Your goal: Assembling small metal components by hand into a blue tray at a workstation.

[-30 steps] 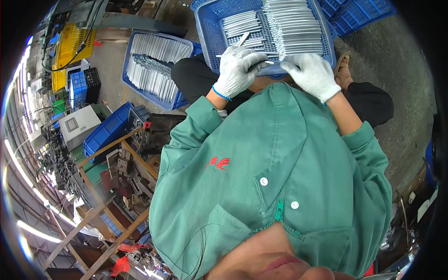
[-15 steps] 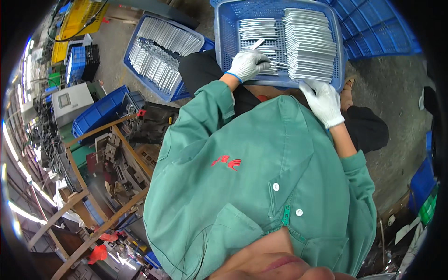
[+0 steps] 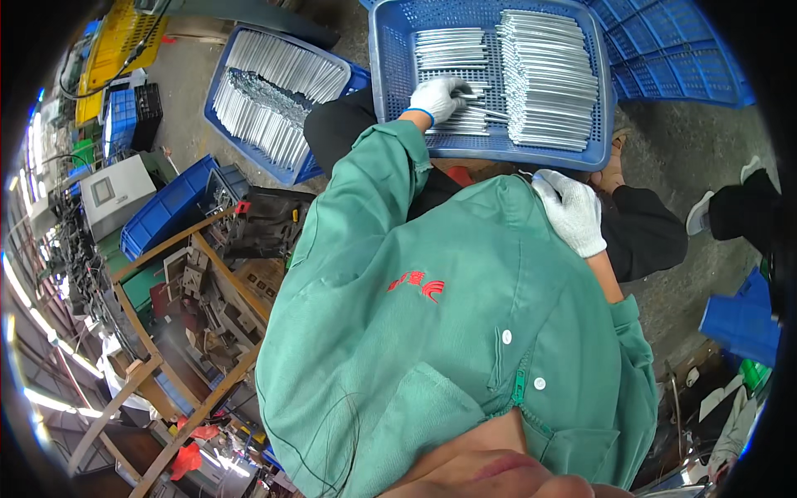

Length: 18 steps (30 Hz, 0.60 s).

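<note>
In the crate (image 3: 490, 153), rods (image 3: 551, 79) look well stacked along the right edge, sparser leftward; left hand (image 3: 438, 98) curls there, right hand (image 3: 573, 212) below the near edge; fingers' grip cannot be told.

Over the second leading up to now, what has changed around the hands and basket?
The left hand moved forward, deeper into the basket, over loose rods there. A rod that stuck up beside it no longer shows that way; whether it was let go is unclear. The right hand drew back from the basket. Another person's leg came into view at right. The big stack of rods stayed put.
</note>
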### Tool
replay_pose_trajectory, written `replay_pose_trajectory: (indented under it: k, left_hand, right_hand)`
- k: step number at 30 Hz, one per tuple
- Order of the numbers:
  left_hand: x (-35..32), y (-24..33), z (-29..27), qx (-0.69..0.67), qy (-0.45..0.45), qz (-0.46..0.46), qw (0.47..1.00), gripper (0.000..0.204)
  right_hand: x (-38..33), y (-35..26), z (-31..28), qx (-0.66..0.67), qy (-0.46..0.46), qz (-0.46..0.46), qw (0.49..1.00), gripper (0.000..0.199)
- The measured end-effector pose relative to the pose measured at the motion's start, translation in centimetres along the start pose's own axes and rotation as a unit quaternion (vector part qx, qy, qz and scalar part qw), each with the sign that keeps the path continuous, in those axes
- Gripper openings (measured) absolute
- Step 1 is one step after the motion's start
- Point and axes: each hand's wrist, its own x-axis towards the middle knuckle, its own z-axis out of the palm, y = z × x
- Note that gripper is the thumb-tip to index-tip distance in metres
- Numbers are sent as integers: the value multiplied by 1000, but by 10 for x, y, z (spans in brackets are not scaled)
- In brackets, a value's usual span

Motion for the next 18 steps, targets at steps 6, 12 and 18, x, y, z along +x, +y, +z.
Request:
replay_pose_trajectory:
  k: [6, 12, 18]
  left_hand:
    - [-26, 6, 28, 224, 53, 176, 957, 87]
    - [-8, -8, 37, 334, 89, 173, 922, 101]
    - [27, -24, 25, 357, 136, 218, 898, 98]
  right_hand:
    - [2, 6, 3, -1, 12, -24, 1000, 33]
    - [3, 7, 3, 6, 20, -23, 1000, 30]
    - [4, 7, 5, -4, 23, -11, 1000, 31]
